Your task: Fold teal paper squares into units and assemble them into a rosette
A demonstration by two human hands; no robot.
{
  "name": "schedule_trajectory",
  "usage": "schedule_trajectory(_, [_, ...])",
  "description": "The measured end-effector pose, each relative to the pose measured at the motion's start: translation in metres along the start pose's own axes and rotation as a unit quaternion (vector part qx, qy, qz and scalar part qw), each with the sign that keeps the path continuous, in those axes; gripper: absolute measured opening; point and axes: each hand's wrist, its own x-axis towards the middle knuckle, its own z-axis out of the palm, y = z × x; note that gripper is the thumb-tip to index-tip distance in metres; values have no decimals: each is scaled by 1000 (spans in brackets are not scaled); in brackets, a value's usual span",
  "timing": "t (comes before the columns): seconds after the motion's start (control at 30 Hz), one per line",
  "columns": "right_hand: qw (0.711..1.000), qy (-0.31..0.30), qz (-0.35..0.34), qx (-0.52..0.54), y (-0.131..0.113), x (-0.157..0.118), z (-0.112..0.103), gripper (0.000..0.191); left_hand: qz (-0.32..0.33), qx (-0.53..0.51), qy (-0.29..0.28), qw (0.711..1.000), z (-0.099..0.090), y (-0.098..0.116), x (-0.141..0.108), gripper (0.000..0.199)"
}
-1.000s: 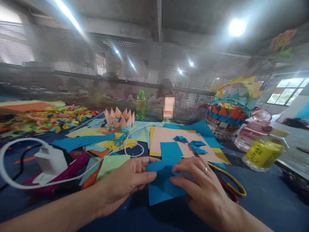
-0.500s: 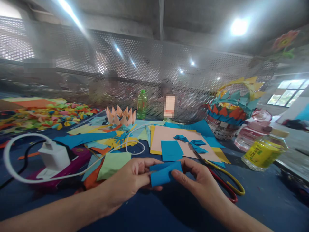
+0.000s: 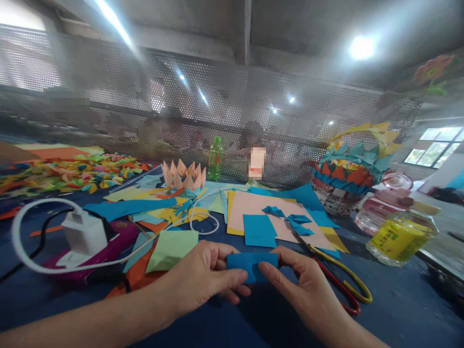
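Observation:
Between my two hands is a small folded piece of blue paper (image 3: 253, 262), a flat rectangle held above the dark blue table. My left hand (image 3: 213, 273) pinches its left end, thumb on the near face and fingers behind. At the other end my right hand (image 3: 297, 273) grips it the same way. Just beyond lies a blue paper square (image 3: 259, 230), partly on a pale pink sheet (image 3: 246, 205). Several folded blue paper pieces (image 3: 299, 224) rest on that sheet. Scissors (image 3: 340, 275) with red and yellow handles lie right of my right hand.
A purple power strip (image 3: 123, 237) with a white charger (image 3: 85, 234) and cable sits at left. Green paper (image 3: 172, 249) lies near my left wrist. Farther off are a peach paper crown (image 3: 184, 174), a green bottle (image 3: 216, 159), a paper basket (image 3: 337, 188) and a yellow-labelled bottle (image 3: 400, 237).
The blue paper's loose upper flap has come down, so it now looks like a flat rectangle. My left thumb has moved onto its front. The view has shifted slightly.

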Motion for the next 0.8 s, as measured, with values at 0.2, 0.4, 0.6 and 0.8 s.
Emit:
schedule_trajectory(0.2, [998,-35,31,44,-7,-3,3,25,11,-5,3,1000,1,-1,-1,29])
schedule_trajectory(0.4, [997,-49,40,54,-8,-5,7,22,12,33,5,999,2,-2,-1,21])
schedule_trajectory(0.6, [996,-53,64,21,-11,-7,8,23,4,21,9,1000,5,-4,-1,20])
schedule_trajectory(0.8, [996,-81,39,-17,-10,-6,6,28,-18,39,22,999,6,-4,1,21])
